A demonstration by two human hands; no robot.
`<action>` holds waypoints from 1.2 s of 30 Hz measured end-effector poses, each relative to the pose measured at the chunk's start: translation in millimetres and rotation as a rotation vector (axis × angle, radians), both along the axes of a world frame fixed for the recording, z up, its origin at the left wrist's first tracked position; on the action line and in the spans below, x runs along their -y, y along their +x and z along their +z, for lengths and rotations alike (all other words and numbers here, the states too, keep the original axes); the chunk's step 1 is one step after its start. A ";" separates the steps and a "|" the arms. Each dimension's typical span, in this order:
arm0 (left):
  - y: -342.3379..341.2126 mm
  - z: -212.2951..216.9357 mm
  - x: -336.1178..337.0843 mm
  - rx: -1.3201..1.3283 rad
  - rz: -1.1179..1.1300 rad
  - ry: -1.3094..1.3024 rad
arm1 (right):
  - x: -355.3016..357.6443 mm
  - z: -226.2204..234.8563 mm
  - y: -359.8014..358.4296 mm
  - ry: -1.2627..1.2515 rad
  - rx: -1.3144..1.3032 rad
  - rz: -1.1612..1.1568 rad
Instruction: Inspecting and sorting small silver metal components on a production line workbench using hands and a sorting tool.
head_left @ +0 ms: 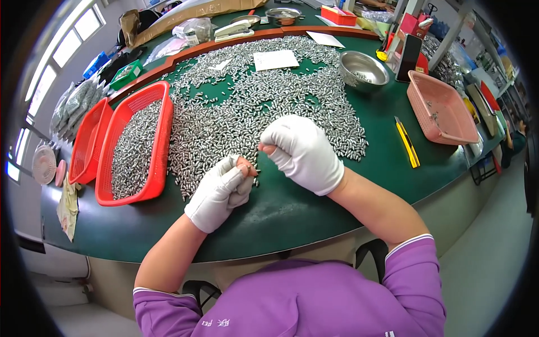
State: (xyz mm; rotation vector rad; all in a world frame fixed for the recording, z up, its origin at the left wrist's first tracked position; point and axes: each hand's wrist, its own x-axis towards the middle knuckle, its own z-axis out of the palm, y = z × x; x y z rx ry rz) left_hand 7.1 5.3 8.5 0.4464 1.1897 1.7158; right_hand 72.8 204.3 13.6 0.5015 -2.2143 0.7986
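Many small, shiny, capsule-shaped metal pieces point(224, 126) lie spread over the green table point(286, 210). My left hand point(219, 190), in a white glove with bare fingertips, is closed in a pinch at the near edge of the spread. A small metal piece point(251, 168) shows at its fingertips. My right hand point(306, 154), gloved likewise, is raised a little to the right with its fingers curled in. Whatever it holds is hidden behind the glove. A gap separates the two hands.
To the left, a red basket point(164, 132) holds more metal pieces, beside another red basket point(84, 160). At right are a steel bowl point(377, 83), a yellow utility knife point(406, 142), a propped phone point(409, 58) and a pink basket point(457, 132). White paper point(275, 60) lies on the pieces.
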 end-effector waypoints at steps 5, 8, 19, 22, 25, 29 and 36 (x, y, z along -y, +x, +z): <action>-2.6 -5.0 1.9 -0.051 0.008 0.022 | -9.7 -8.7 -4.8 -0.029 -0.023 -0.145; -7.3 -4.6 1.8 -0.127 0.068 0.011 | -14.5 -9.1 -8.6 -0.046 -0.099 -0.205; 16.7 3.0 1.4 -0.937 0.282 -0.403 | -71.0 20.0 94.0 0.190 -0.017 -0.894; 48.2 10.6 5.4 -1.162 0.157 -0.417 | -111.0 6.5 145.4 0.138 0.214 -1.207; 67.6 2.0 8.8 -1.474 0.096 -0.446 | -141.5 -21.6 169.4 0.048 0.403 -1.366; 79.8 -12.1 8.7 -1.500 0.150 -0.524 | -151.2 -44.7 170.2 0.115 0.428 -1.415; 80.0 -7.1 2.2 -1.464 0.176 -0.535 | -143.6 -29.4 174.1 -0.163 0.222 -1.366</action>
